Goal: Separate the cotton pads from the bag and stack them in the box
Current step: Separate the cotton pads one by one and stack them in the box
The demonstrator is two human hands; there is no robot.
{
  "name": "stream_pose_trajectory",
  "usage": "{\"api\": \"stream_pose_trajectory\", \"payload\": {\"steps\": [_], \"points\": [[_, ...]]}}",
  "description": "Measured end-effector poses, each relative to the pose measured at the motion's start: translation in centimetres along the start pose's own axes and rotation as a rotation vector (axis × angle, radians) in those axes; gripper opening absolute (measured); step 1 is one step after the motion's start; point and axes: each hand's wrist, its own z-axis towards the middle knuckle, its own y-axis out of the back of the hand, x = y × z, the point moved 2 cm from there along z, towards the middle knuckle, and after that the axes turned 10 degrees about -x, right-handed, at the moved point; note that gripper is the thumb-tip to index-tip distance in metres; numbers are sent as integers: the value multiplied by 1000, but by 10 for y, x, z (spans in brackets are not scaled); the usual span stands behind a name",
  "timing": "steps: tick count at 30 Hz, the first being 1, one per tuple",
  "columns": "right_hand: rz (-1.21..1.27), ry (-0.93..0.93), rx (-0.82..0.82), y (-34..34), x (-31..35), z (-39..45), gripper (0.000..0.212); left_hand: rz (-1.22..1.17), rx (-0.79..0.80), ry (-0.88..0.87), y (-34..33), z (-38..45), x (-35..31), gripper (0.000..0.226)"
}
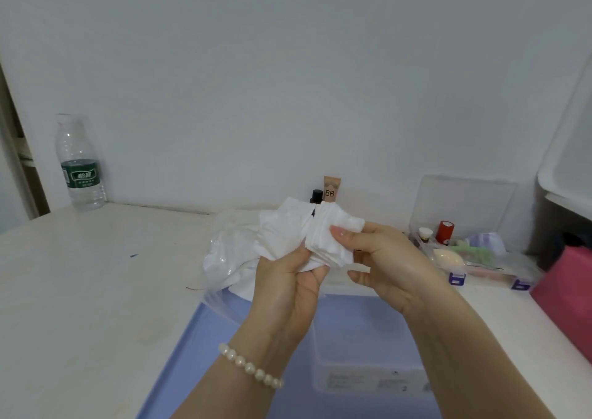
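Both grips clamped: left hand (288, 277) on loose cotton pads (282, 232), right hand (381, 258) pinching pad stack (333, 242). Bag (224, 242) mid-bench, pads left inside. Box (368, 370) near front edge looks empty; stacking not started.

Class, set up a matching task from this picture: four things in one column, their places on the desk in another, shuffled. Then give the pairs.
Things:
1. water bottle
2. cotton pads
3. BB tube
4. clear box

Places:
A. under the hands, on the blue mat
B. far left, by the wall
C. held in both hands
D. at the wall, behind the pads

Pairs: 1-B, 2-C, 3-D, 4-A
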Motion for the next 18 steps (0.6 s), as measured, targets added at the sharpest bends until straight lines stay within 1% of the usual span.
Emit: {"api": "stream_pose_trajectory", "payload": {"steps": [2, 5, 9, 11, 14, 16, 18], "points": [[50, 15, 9, 2, 0, 1, 13, -4, 11, 42, -1, -3, 0, 51], [103, 43, -29, 5, 1, 3, 14, -34, -2, 65, -3, -7, -3, 44], [220, -29, -5, 9, 2, 5, 17, -52, -12, 73, -4, -7, -4, 44], [310, -82, 2, 13, 2, 7, 16, -9, -30, 71, -4, -6, -2, 42], [525, -114, -37, 22, 5, 12, 27, 58, -84, 26, 0, -2, -1, 33], [670, -57, -18, 29, 12, 12, 32, 131, -93, -17, 2, -1, -1, 27], [692, 49, 84, 35, 19, 6, 29, 209, -88, -51, 2, -2, -1, 23]]}}
